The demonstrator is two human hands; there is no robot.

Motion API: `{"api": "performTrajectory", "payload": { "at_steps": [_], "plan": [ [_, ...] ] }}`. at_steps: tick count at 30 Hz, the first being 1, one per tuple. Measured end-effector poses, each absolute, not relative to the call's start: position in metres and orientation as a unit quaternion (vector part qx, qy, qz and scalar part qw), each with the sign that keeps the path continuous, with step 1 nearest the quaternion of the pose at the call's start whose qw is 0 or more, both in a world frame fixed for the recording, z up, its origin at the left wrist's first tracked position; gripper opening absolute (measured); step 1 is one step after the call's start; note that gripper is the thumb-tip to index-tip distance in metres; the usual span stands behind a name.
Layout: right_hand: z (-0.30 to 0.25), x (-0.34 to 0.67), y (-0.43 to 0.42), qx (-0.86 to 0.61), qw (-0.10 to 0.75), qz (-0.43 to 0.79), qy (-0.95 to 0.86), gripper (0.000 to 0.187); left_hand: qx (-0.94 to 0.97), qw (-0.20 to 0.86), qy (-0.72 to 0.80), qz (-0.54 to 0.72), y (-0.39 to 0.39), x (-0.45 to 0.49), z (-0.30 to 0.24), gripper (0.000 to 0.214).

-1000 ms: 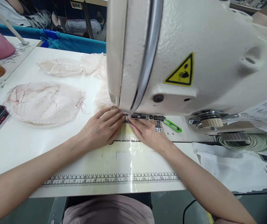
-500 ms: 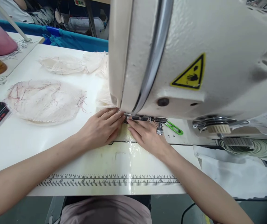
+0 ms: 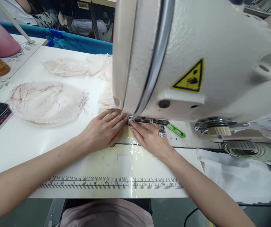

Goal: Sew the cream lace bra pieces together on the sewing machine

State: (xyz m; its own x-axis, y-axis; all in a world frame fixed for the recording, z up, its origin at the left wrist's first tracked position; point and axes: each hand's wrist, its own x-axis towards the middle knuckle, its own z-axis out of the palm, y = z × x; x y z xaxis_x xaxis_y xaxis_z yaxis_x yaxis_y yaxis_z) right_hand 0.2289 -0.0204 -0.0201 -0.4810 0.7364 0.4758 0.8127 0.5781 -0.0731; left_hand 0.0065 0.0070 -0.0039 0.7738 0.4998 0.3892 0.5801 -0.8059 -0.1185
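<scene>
Left hand point(image 3: 103, 128) and right hand point(image 3: 151, 137), apart, their grip unclear, could be pinched if either slips beneath the presser foot point(image 3: 129, 120).

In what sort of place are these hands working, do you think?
Probably a sewing workshop: there is a sewing machine, a sheer fabric piece with loose reddish threads, and a measuring scale on the table.

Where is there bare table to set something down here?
Bare tabletop shows between the round sheer cloth and the left forearm, and between the forearms, beyond the printed ruler. It is crowded below the machine head, where left hand, right hand and metal fittings bunch together.
</scene>
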Motion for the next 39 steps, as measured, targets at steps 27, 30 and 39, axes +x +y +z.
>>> {"api": "performTrajectory", "payload": {
  "at_steps": [27, 30, 39],
  "plan": [
    [-0.0206, 0.2307, -0.0194, -0.433, 0.236, -0.042, -0.869, 0.029, -0.938, 0.122, -0.279, -0.167, 0.0045, 0.007, -0.0055, 0.038],
    [-0.0193, 0.2304, -0.0198, -0.433, 0.235, -0.056, -0.869, 0.03, -0.938, 0.115, -0.285, -0.161, 0.0046, 0.0071, -0.0053, 0.039],
    [-0.0166, 0.2294, -0.0208, -0.442, 0.232, -0.047, -0.865, 0.029, -0.938, 0.122, -0.278, -0.169, 0.0047, 0.0076, -0.0049, 0.038]
  ]
}}
